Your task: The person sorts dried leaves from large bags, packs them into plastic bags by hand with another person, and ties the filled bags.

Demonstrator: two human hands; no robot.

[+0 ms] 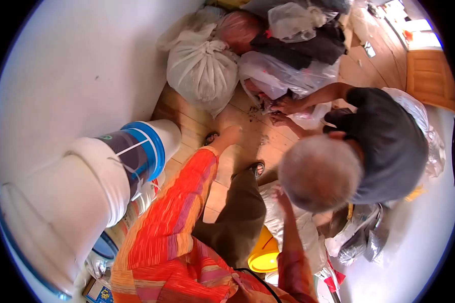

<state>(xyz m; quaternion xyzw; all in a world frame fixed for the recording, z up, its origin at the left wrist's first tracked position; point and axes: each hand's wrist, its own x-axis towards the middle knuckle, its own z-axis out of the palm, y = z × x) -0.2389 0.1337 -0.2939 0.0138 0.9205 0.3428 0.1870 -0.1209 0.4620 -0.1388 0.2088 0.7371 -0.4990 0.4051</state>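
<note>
My left hand (231, 134) reaches forward over the wooden floor (216, 194), smeared by motion, and I cannot make out its fingers. Nearest to it is a tied white sack (202, 70) by the wall. My right hand (282, 198) is raised over a pale plastic sack (301, 230), close to a co-worker's head (318, 171). Its fingers are too small and blurred to read. The co-worker bends over, both hands (283, 108) at the opening of a clear plastic bag (288, 76). Small dark bits (254, 112) lie scattered on the floor there.
Large white buckets (60, 202), one with a blue band (145, 146), lie along the left wall. A yellow bucket (264, 260) stands beside my leg. Filled bags (293, 22) are heaped at the back. A wooden cabinet (430, 78) is at the far right.
</note>
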